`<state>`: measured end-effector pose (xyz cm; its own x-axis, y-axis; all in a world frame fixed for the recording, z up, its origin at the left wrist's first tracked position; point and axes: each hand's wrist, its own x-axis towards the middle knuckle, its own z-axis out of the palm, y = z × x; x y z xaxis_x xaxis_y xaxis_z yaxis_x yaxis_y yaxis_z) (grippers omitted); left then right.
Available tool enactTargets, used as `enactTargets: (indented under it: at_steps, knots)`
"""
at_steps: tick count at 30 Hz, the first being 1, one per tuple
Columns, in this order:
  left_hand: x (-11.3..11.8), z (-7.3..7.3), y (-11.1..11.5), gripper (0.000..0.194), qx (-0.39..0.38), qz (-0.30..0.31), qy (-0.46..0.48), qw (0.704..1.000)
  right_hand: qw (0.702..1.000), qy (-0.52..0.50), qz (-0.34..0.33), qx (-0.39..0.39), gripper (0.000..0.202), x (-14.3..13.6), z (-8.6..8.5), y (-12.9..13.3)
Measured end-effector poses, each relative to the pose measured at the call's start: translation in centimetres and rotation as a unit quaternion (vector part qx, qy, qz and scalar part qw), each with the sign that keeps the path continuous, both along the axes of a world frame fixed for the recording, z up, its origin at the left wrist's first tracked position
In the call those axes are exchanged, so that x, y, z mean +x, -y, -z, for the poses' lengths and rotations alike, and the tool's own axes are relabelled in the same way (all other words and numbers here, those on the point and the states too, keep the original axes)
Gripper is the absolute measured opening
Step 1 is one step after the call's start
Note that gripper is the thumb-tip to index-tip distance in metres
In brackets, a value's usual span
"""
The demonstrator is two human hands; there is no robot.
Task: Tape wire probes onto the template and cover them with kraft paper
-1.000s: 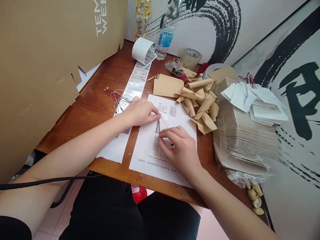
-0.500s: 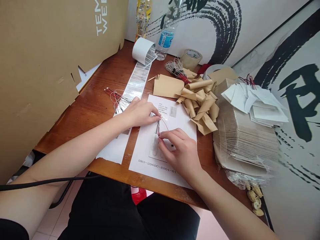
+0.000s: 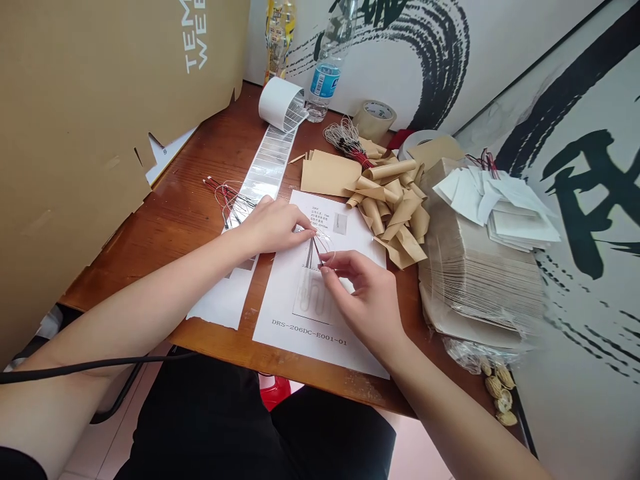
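Note:
Thin wires (image 3: 317, 251) stretch between my two hands above a printed sheet (image 3: 280, 300) on the brown table. My left hand (image 3: 280, 225) pinches their upper end near the printed text. Lower and to the right, my right hand (image 3: 361, 283) is closed in a pinch on the dark part of the wires. A clear piece with a looping pattern (image 3: 315, 297) lies on the sheet's drawing, just left of my right hand. Left of my left hand, a loose bundle of red, black and white wires (image 3: 227, 197) rests partly on a silver label strip (image 3: 265, 163).
Behind the sheet lie flat brown papers (image 3: 330, 175), curled brown strips (image 3: 400, 207) and a wire bundle (image 3: 345, 137). A bottle (image 3: 325, 83) and tape roll (image 3: 375, 119) stand farther back. On the right is a wrapped stack (image 3: 480, 287); a cardboard box (image 3: 100, 120) borders the left.
My right hand has moved slightly up relative to the sheet, its fingers now on the dark wire part. The wire tilts more to the right. The whole view has shifted slightly.

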<state>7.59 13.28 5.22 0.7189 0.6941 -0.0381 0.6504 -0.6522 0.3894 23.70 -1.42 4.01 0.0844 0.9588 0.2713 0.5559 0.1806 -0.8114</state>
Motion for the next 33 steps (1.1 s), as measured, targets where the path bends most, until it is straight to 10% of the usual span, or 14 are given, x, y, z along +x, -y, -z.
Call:
enactTargets:
  at_steps: [11,25,33]
  knots:
    - [0.0,0.2,-0.2,0.036,0.0,0.0,0.004,1.0,0.991,0.128,-0.019,0.011,0.044,0.8,0.4,-0.4]
    - [0.0,0.2,-0.2,0.037,-0.005,-0.003,0.004,1.0,0.982,0.182,-0.046,0.012,0.005,0.6,0.0,-0.2]
    - [-0.1,0.4,-0.3,0.036,0.0,0.002,0.012,1.0,0.964,0.228,-0.079,0.113,0.024,0.4,1.0,-0.6]
